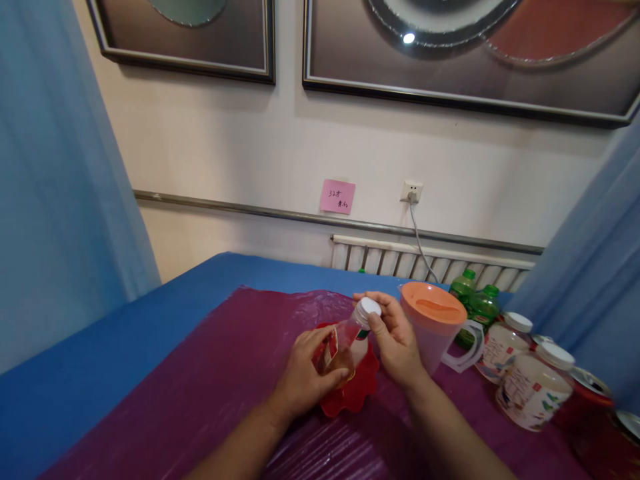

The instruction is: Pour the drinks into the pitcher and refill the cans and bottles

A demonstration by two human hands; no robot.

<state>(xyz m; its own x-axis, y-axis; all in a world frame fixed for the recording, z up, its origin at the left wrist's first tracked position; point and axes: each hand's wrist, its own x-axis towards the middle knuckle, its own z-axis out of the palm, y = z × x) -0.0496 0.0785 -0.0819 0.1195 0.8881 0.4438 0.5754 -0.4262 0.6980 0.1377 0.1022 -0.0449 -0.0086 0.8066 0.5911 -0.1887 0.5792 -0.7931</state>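
A clear bottle [345, 343] with a white cap [369, 307] and a red label is held tilted, its top leaning right. Wrapped round its body is my left hand [306, 373]. My right hand [395, 340] is at the cap, thumb and fingers closed on it from the right. Amber liquid shows low in the bottle. Beneath it a red scalloped dish [350, 395] rests on the purple plastic sheet [210, 373], partly hidden by the hands and bottle. Another pale item with a green mark shows behind the bottle, too covered to name.
Right of my right hand stands a pitcher [423, 340] with an orange lid. Beyond it are green bottles [484, 305], white-capped jars [535, 390] and red cans [583, 400]. Blue curtains [65, 167] hang at both sides. A radiator [395, 257] is behind the blue-covered table [115, 327].
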